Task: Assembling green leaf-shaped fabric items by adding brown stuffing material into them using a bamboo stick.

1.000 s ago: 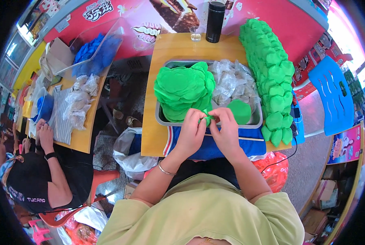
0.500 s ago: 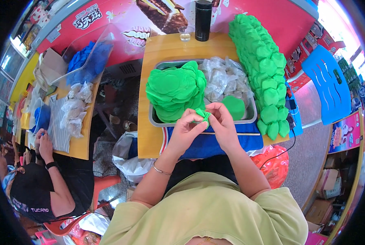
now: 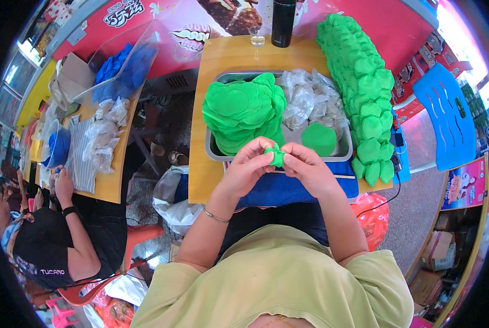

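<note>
In front of me, at the near edge of a metal tray (image 3: 340,159), my left hand (image 3: 248,168) and my right hand (image 3: 311,170) pinch a small folded piece of thin green sheet (image 3: 277,156) between thumbs and fingertips. A tall stack of flat green rounds (image 3: 244,112) fills the tray's left part. Beside the stack lie clear plastic bags (image 3: 313,98) with pale contents I cannot make out. One green round (image 3: 318,139) lies apart near the tray's front right. Along the table's right edge runs a long heap of overlapping puffed green pieces (image 3: 362,82).
A black thermos (image 3: 283,23) and a clear cup (image 3: 257,39) stand at the back of the wooden table (image 3: 199,180). A blue cloth (image 3: 293,191) lies in front of the tray. To the right is a blue chair (image 3: 444,117); at left another person (image 3: 53,249) works at a second table.
Both hands still hold the green piece, which now looks more compact, with the fingers shifted around it. The whole view has moved slightly, so the table appears a little higher and further right.
</note>
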{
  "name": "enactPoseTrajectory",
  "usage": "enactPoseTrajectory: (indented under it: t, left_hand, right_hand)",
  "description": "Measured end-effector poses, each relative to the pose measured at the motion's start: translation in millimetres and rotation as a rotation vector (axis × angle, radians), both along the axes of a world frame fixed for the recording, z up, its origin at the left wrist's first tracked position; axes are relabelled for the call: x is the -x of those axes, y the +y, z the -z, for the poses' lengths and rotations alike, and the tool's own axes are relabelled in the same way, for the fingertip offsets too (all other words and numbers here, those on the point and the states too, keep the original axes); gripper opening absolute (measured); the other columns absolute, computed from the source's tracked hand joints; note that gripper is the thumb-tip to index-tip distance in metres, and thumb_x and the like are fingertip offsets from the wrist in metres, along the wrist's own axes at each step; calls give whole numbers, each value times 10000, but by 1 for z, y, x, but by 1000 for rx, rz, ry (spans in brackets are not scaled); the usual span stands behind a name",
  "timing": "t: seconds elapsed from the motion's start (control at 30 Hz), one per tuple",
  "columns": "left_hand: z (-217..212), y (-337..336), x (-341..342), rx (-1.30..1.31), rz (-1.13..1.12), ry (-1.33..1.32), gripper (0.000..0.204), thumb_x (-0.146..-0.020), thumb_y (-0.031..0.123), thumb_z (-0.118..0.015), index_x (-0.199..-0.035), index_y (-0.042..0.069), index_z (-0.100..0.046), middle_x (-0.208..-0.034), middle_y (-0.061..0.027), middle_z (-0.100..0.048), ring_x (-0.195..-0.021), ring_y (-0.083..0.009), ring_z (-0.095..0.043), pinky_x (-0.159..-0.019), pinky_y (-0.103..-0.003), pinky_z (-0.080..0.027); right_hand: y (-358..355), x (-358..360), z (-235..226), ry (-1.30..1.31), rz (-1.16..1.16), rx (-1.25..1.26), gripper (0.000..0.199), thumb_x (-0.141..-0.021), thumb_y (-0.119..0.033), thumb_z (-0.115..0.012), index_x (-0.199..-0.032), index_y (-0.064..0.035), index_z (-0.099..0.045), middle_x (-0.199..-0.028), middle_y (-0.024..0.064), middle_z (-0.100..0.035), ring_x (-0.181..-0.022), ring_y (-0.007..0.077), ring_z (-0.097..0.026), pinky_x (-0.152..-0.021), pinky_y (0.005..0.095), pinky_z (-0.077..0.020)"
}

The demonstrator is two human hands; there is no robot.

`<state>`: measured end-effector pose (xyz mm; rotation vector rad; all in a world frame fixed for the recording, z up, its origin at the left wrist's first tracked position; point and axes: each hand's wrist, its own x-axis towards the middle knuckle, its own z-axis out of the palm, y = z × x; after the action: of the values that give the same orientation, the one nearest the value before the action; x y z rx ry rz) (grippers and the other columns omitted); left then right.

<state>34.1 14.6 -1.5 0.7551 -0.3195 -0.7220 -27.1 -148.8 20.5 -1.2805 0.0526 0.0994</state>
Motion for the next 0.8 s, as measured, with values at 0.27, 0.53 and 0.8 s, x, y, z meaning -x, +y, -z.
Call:
enactPoseTrajectory:
  t: [0.27,0.53,0.8]
  left_hand:
    - [-1,1,3,-17,106,25,106,-864,138,-582,-945,105,-522,-906,10,-539,-789,-80,-504,-652,-221,-391]
    - [-10,-7,13,186,185,156,189,-878,150,-567,-1039,117,-474,-866,20,-532,-657,-36,-434,-569,-175,-358]
    - [-15,-14,32,520,210,324,582,-876,140,-553,-1380,166,-264,-847,10,-518,-529,-33,-350,-473,-171,-293]
  right_hand:
    - [-9,3,-5,95,-203,-303,106,-884,-160,-505,-883,-57,-531,-657,-58,-402,-556,33,-325,-485,191,-239]
    - [-13,-7,1,145,-195,-359,78,-867,-137,-489,-845,-68,-516,-636,-70,-387,-514,15,-300,-457,188,-220]
    - [-11,0,6,154,-243,-444,89,-875,-138,-493,-904,-67,-539,-639,-78,-393,-519,14,-304,-461,182,-213]
